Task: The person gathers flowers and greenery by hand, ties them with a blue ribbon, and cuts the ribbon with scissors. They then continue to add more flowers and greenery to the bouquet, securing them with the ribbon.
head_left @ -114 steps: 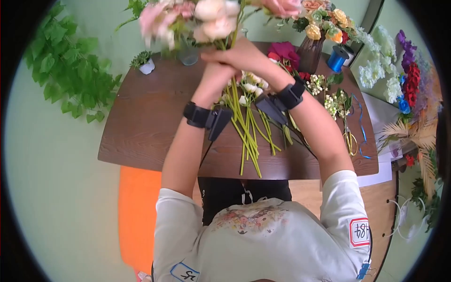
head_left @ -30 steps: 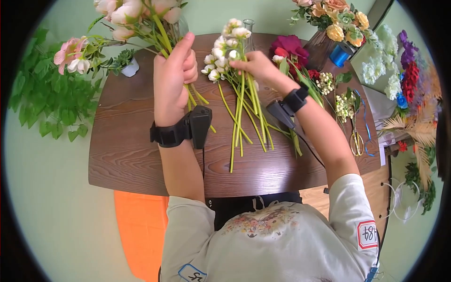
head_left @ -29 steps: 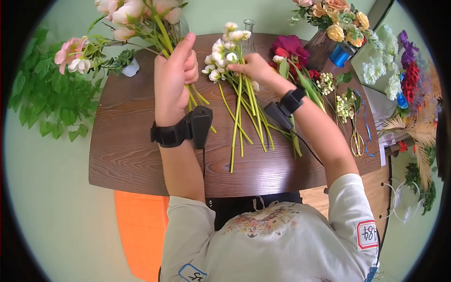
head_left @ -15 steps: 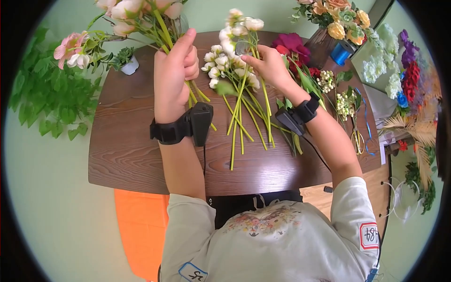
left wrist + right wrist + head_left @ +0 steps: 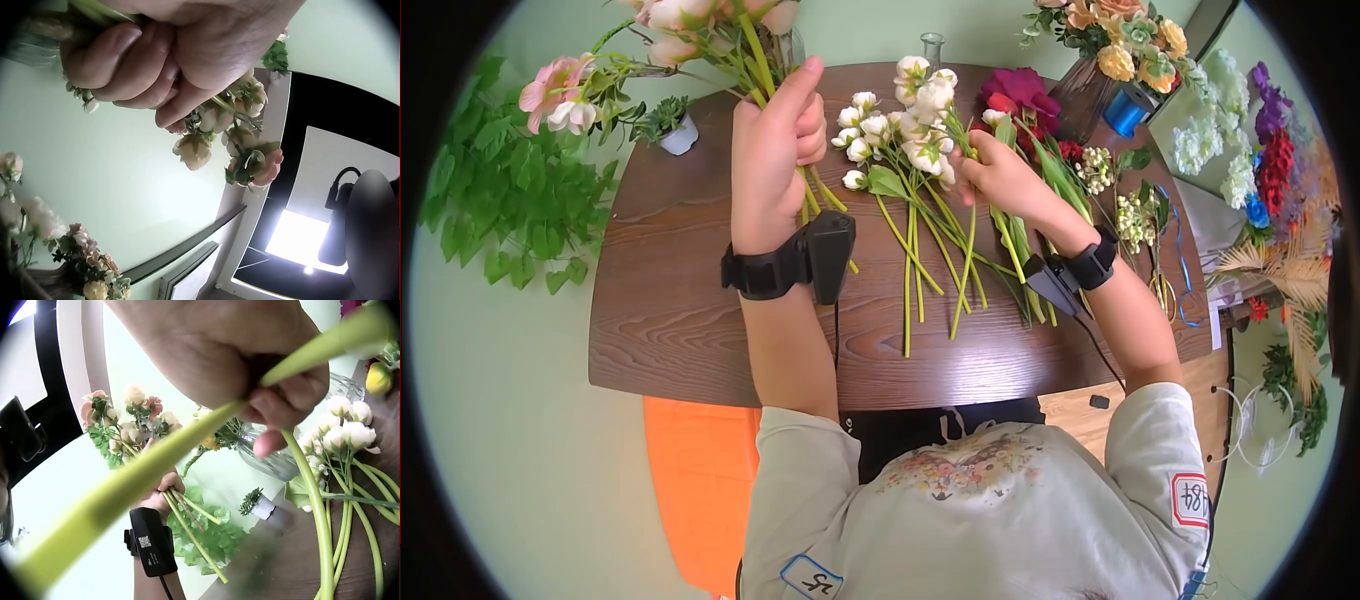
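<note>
My left hand [image 5: 775, 160] grips the green stems of a bouquet of pink and white flowers [image 5: 685, 14] with the thumb pointing up, raised over the table's back left. The bouquet's blooms are cut off at the top of the head view, but pink and cream roses [image 5: 192, 150] show beyond the fist in the left wrist view. My right hand [image 5: 1010, 180] pinches white-flower stems between thumb and fingers; one thick green stem [image 5: 150, 462] crosses close to the right wrist camera. More white flowers [image 5: 865, 125] lie beside this hand, their stems [image 5: 908, 290] spread toward the front edge.
A small potted succulent [image 5: 678, 135] stands at the back left, a clear glass vase [image 5: 933, 48] at the back. On the right are magenta flowers [image 5: 1020, 92], a blue ribbon spool [image 5: 1127, 110], a vase of orange and yellow flowers [image 5: 1080, 95] and gold-handled scissors [image 5: 1165, 298].
The hands, together at the bouquet earlier, are now apart; the left has carried it left. My right hand has moved right and nearer the body, drawing white flowers away from the pile.
</note>
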The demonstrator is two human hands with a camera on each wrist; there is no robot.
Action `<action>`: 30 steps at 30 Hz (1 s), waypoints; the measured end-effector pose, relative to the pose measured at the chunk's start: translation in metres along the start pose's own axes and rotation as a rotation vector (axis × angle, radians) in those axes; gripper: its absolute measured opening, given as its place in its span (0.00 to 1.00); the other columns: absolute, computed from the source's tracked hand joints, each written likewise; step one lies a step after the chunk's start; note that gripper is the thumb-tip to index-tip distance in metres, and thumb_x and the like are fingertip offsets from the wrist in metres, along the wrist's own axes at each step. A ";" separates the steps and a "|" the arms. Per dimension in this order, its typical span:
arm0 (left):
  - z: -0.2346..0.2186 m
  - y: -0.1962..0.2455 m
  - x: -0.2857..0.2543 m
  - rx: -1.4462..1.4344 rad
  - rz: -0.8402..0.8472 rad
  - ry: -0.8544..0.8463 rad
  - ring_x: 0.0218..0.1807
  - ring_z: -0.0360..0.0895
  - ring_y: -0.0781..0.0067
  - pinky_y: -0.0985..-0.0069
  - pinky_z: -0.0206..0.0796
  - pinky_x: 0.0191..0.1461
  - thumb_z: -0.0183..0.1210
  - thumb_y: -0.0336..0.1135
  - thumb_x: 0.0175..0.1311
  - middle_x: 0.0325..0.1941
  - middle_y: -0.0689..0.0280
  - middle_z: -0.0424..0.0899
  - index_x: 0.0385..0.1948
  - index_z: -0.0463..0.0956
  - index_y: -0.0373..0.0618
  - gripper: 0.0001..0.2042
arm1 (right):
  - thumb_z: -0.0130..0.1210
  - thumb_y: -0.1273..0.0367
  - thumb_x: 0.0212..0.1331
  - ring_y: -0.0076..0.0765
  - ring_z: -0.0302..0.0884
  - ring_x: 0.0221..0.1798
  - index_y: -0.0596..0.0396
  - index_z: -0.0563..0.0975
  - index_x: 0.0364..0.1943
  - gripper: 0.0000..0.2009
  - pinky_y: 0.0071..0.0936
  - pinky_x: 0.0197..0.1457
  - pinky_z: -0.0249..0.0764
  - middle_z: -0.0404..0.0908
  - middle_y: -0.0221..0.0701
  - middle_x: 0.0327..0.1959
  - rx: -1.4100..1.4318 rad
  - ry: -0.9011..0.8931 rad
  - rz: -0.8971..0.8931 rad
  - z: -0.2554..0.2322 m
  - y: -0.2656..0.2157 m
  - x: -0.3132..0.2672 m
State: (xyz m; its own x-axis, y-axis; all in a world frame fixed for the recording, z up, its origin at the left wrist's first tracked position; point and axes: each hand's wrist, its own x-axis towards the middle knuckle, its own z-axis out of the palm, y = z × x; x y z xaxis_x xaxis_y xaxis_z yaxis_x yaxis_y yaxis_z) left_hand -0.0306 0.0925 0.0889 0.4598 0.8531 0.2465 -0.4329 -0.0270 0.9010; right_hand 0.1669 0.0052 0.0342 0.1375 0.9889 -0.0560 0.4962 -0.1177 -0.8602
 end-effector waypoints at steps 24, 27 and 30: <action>0.000 -0.002 0.001 0.027 -0.013 0.004 0.08 0.43 0.89 0.86 0.33 0.13 0.48 0.37 0.58 0.07 0.78 0.50 0.07 0.52 0.53 0.20 | 0.45 0.64 0.55 0.36 0.73 0.23 0.61 0.68 0.31 0.12 0.33 0.28 0.66 0.73 0.37 0.18 -0.295 0.261 -0.086 0.006 0.000 0.003; 0.001 -0.002 0.001 0.028 -0.020 0.008 0.08 0.43 0.89 0.86 0.33 0.13 0.49 0.37 0.58 0.07 0.78 0.50 0.07 0.52 0.53 0.20 | 0.45 0.63 0.55 0.37 0.71 0.23 0.63 0.68 0.31 0.13 0.33 0.29 0.65 0.72 0.40 0.19 -0.234 0.351 -0.159 0.000 -0.011 0.008; 0.001 -0.004 0.001 0.034 -0.024 0.012 0.08 0.43 0.89 0.86 0.33 0.13 0.49 0.37 0.58 0.07 0.78 0.50 0.07 0.52 0.53 0.20 | 0.54 0.61 0.48 0.41 0.73 0.27 0.66 0.69 0.29 0.17 0.32 0.33 0.67 0.73 0.45 0.22 -0.215 0.384 -0.170 0.015 -0.009 0.011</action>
State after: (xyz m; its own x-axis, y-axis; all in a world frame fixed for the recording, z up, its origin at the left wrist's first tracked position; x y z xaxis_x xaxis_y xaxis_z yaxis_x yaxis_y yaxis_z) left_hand -0.0274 0.0929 0.0865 0.4606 0.8598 0.2207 -0.3951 -0.0241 0.9183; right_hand 0.1505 0.0183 0.0338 0.3261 0.8954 0.3033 0.6997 -0.0129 -0.7143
